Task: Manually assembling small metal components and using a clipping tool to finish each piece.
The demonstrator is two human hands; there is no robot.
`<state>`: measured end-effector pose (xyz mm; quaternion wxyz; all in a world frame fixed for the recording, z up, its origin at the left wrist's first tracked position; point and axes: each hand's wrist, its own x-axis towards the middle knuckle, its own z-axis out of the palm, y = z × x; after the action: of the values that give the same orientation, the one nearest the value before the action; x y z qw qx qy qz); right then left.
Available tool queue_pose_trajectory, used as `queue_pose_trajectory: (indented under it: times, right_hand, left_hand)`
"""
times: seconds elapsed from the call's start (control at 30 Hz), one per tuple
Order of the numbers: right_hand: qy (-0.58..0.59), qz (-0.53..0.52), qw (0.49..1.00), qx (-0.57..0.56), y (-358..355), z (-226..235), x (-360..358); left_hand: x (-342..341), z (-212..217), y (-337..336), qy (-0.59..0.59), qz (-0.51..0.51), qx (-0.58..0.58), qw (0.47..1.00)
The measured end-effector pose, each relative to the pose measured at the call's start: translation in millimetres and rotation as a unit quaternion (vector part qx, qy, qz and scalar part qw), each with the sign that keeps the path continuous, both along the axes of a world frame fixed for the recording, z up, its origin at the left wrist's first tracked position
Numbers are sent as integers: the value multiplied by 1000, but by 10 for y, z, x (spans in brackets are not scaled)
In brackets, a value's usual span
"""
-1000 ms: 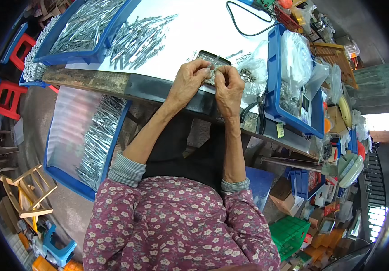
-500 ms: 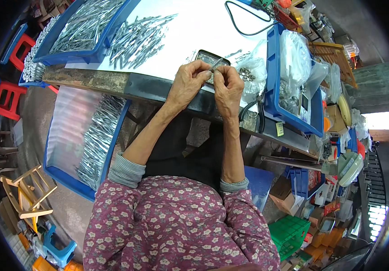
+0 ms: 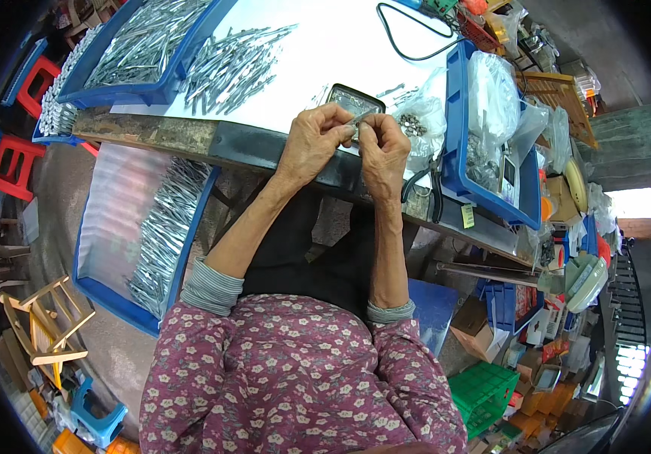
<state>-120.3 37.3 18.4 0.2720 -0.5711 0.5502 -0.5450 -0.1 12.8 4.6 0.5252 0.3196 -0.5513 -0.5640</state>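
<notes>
Above the table's front edge my left hand and my right hand meet, fingertips pinched around a slim silvery metal piece. The fingers cover most of it, so its exact kind cannot be made out. Just beyond the fingertips lies a small dark-rimmed tray, partly hidden by my hands. Beside my right hand a clear plastic bag holds small round metal parts. Black-handled pliers hang at the table edge near my right wrist.
Left on the white tabletop lies a pile of metal strips, next to a blue bin full of them. Another blue tray sits lower left. A blue crate with bags stands right; a black cable curls behind.
The metal piece has turned between my fingertips and less of it shows now. Both hands have shifted only slightly, and more of the small tray is visible.
</notes>
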Motion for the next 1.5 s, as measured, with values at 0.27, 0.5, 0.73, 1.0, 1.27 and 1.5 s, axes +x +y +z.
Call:
queue_pose_trajectory:
  times: [0.27, 0.5, 0.73, 1.0, 1.27, 1.5]
  right_hand:
    - [-67, 16, 998, 6, -6, -85, -33]
    - [-242, 71, 966, 46, -9, -55, -8]
    - [-374, 123, 915, 88, -15, -46, -39]
    - [-341, 123, 926, 110, -14, 59, 7]
    - [-146, 51, 988, 20, -103, 71, 17]
    - [8, 26, 999, -20, -138, 44, 1]
  left_hand:
    - [-4, 9, 33, -78, 28, -38, 996]
    - [-19, 45, 52, -125, 88, -96, 984]
    - [-20, -28, 5, -224, 144, -205, 942]
    - [12, -13, 26, -147, 130, -150, 969]
    - [136, 18, 52, 42, -54, 78, 995]
    - [166, 84, 101, 50, -82, 109, 989]
